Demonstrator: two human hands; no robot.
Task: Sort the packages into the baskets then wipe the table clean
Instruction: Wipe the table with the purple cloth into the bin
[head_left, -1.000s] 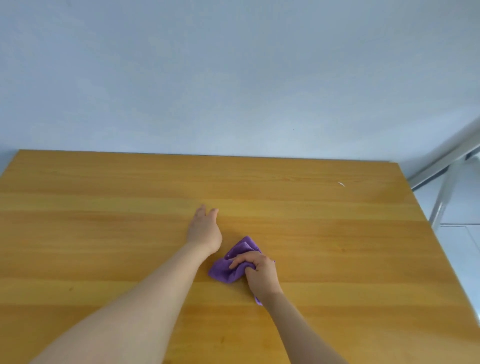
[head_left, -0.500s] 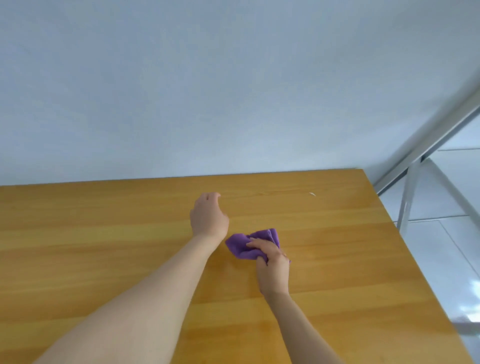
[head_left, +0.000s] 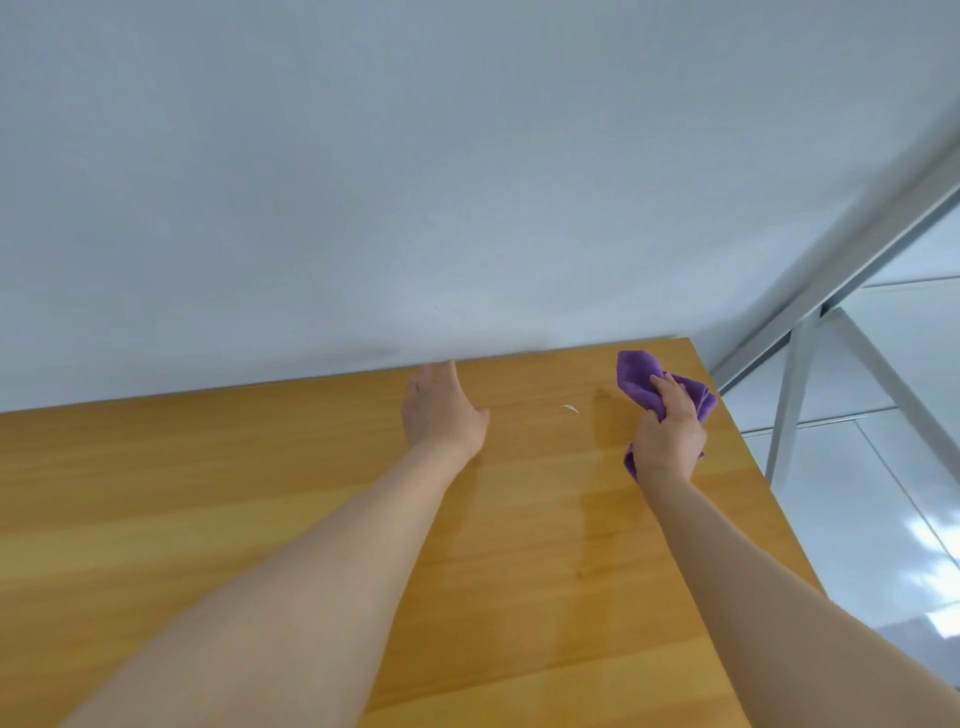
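Wooden counter (head_left: 260, 519), pale wall behind. Purple cloth (head_left: 636, 379): bunched near the far right corner, right grip (head_left: 667, 441) clamped round it. Left grip (head_left: 441, 410): fingers straight, holding nothing, apparently resting on the counter. White scrap (head_left: 570, 409): between them. Recommended: flatten cloth, sweep leftward over scrap, overlap strokes.

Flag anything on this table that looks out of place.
One small white scrap lies on the wooden table near its far edge, between the left hand and the purple cloth gripped by the right hand. Nothing else stands out.
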